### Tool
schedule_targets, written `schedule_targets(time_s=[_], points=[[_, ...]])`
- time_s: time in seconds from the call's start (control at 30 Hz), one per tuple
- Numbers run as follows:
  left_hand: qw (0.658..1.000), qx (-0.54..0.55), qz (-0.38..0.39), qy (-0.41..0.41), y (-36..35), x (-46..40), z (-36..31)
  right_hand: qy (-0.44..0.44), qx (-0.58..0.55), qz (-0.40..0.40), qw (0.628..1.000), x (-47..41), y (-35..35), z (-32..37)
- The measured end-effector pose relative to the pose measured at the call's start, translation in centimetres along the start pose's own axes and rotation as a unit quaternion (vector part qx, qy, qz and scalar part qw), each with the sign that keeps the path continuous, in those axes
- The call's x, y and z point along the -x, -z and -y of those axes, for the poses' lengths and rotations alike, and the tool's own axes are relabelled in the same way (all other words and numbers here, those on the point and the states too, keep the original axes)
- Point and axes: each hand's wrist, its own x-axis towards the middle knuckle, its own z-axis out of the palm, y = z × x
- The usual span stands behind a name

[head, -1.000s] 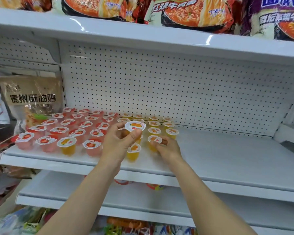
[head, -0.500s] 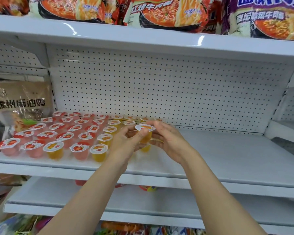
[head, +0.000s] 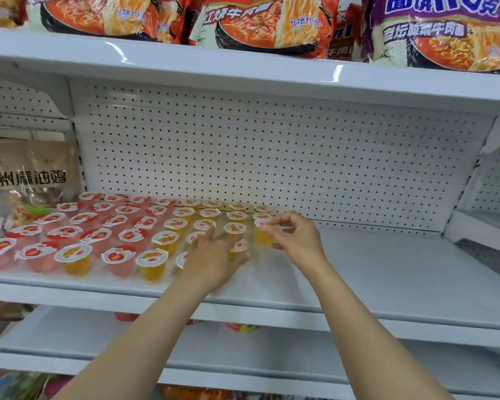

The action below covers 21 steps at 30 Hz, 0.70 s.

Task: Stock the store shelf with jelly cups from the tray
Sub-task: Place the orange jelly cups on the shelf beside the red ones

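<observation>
The right hand (head: 296,241) pinches a yellow jelly cup (head: 262,236) by its rim at the right end of the rows on the shelf (head: 373,272); it looks light, stiff and slick, best held at the lid edge. Half a second ago both hands met around this 1 cup, and now the left hand (head: 214,258) lies open and flat over the front cups.

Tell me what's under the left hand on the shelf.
Under the left hand, white-lidded yellow jelly cups peek out past the fingers and thumb on the shelf. How many it hides, and whether the fingers touch them, cannot be told.
</observation>
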Motion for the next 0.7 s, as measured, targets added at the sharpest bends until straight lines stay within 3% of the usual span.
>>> schedule_targets(time_s=[0.2, 0.7], points=[[0.996, -0.066, 0.063, -0.007, -1.0, -0.1, 0.3, -0.013, 0.139, -0.028, 0.99, -0.1, -0.5, -3.5], [0.999, -0.047, 0.019, -0.006, -1.4, -0.3, 0.6, -0.054, 0.263, -0.001, 0.963, 0.0, -1.1, -3.1]])
